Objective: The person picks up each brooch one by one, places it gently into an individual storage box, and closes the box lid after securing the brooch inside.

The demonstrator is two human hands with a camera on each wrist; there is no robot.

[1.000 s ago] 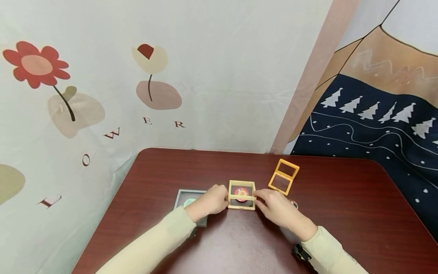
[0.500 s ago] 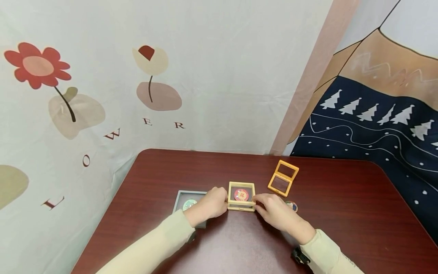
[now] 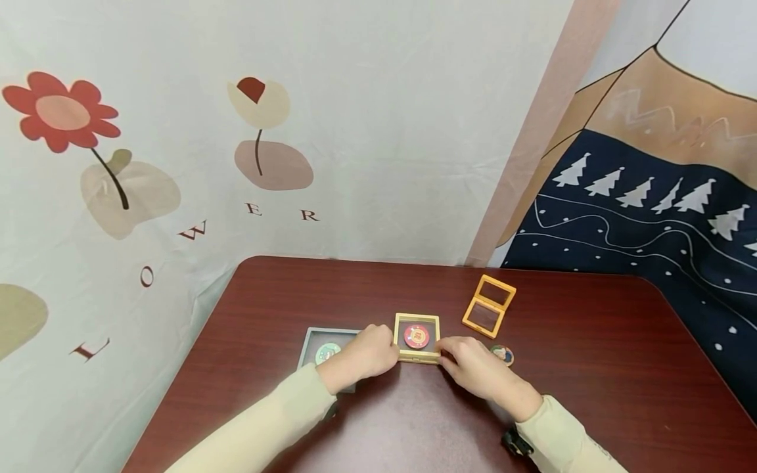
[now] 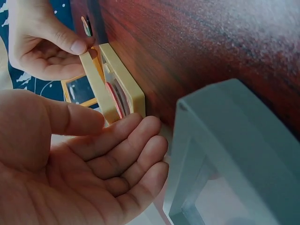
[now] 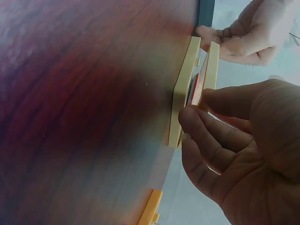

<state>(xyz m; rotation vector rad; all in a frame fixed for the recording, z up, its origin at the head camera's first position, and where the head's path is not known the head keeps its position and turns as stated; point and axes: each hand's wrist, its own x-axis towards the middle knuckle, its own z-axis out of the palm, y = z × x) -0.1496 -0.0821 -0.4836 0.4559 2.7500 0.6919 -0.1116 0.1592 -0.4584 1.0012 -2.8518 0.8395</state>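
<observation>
Lid point(image 4: 98, 86) drops nearer its base point(image 4: 123, 70), slim gap remaining | left hand point(image 3: 372, 351), right hand point(image 3: 472, 368) pinch opposite sides | red disc point(image 3: 416, 336) inside, closure apparently almost complete

Beyond the right hand point(image 3: 473, 369), an orange frame point(image 3: 491, 304) lies open; just beside that hand, a round badge point(image 3: 503, 354). A grey frame point(image 3: 331, 330) with a green disc point(image 3: 326, 353) sits partly hidden by the left hand point(image 3: 372, 353).

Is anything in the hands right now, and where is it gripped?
Yes, the pale yellow case: the left hand holds its left side and the right hand its right side, both near the front corners, thumbs at the lid.
</observation>
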